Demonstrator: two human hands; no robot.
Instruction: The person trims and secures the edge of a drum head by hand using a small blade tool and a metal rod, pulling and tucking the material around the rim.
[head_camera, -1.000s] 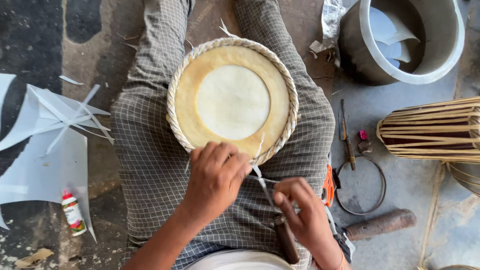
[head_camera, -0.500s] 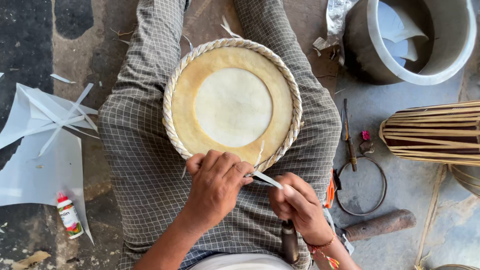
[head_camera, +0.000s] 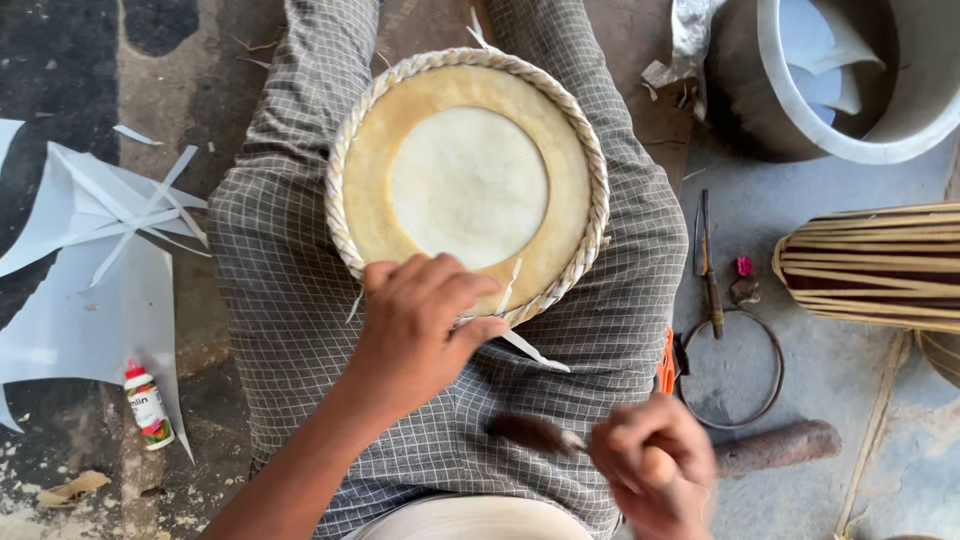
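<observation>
A round drum head (head_camera: 468, 185) with a braided rim and a pale centre lies on my lap, over checked cloth (head_camera: 290, 290). My left hand (head_camera: 420, 320) rests on its near rim and pinches a thin white strip (head_camera: 532, 350) that sticks out toward the right. My right hand (head_camera: 655, 460) is blurred at the lower right, apart from the drum head. It is closed around a dark-handled tool (head_camera: 530, 432) that points left.
White sheet offcuts (head_camera: 90, 230) and a small glue bottle (head_camera: 148, 403) lie on the floor at left. At right are a large white-rimmed bucket (head_camera: 850, 90), a strapped drum body (head_camera: 880, 265), a metal ring (head_camera: 730, 370), a thin hand tool (head_camera: 708, 265) and a wooden stick (head_camera: 775, 447).
My right hand has pulled away from the strip, down and to the right, with the tool in it. My left hand has stayed on the near rim.
</observation>
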